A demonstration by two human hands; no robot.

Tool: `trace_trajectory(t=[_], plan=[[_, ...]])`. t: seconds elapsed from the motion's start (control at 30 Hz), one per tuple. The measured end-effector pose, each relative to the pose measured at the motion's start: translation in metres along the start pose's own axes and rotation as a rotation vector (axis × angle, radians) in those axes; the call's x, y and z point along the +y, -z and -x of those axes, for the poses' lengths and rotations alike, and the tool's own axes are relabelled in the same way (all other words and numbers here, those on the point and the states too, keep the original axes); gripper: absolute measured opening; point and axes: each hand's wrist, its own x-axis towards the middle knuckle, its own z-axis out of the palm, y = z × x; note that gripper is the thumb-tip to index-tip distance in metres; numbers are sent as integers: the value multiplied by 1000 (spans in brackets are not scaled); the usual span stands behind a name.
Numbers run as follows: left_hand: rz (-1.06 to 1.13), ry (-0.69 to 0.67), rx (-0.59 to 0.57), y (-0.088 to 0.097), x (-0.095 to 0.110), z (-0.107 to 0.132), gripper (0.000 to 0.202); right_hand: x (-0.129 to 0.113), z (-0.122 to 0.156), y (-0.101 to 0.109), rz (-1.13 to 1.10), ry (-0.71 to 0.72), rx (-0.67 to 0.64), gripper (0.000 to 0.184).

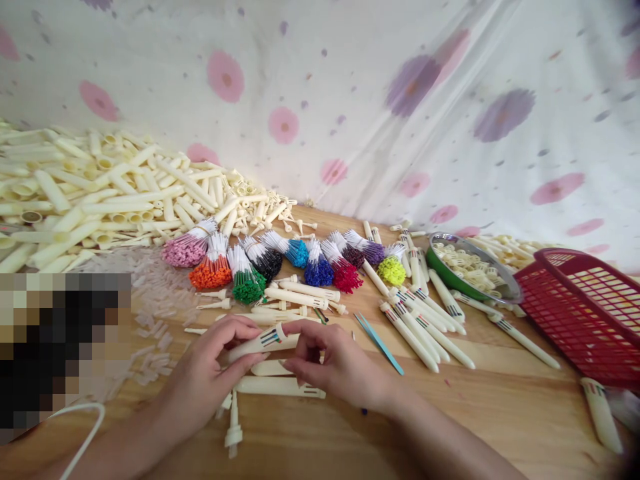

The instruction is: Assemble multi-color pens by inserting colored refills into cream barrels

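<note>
Pen barrel — long axis slanting, slotted end right

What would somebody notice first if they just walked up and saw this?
Probably the row of bright bundles across the middle of the table. Next, the big heap of cream tubes at the back left and the red basket on the right. In front, the left hand holds a cream pen barrel.

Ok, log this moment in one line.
left hand: holds pen barrel | right hand: at its slotted end | tweezers: on table
</note>
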Motion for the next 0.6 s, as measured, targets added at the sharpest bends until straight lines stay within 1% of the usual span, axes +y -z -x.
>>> trace_trajectory(t=[0.07, 0.2, 0.3, 0.37, 0.43, 0.5, 0.57, 0.6], plan=[[40, 53, -19, -1, 3, 0, 17, 1, -1, -1, -19, 11, -17, 32], [117, 125, -43, -2, 4, 1, 17, 1, -1, -3, -59, 17, -2, 24], [151, 152, -28, -2, 4, 0, 17, 0, 0, -3, -108, -2, -10, 27], [157, 174, -50, -1, 5, -2, 18, 2, -1, -3, -164, -8, -22, 28], [173, 201, -131, 1, 6, -4, 21, 6, -3, -2, -229, -15, -32, 28], [188, 224, -240, 3, 6, -7, 26, 12, -8, -2, -304, -36, -47, 30], [190, 242, -329, 6, 6, -9, 31, 18, -13, 0, -373, -56, -63, 36], [185, 249, -352, 7, 5, -10, 34, 20, -15, 1, -404, -62, -68, 40]])
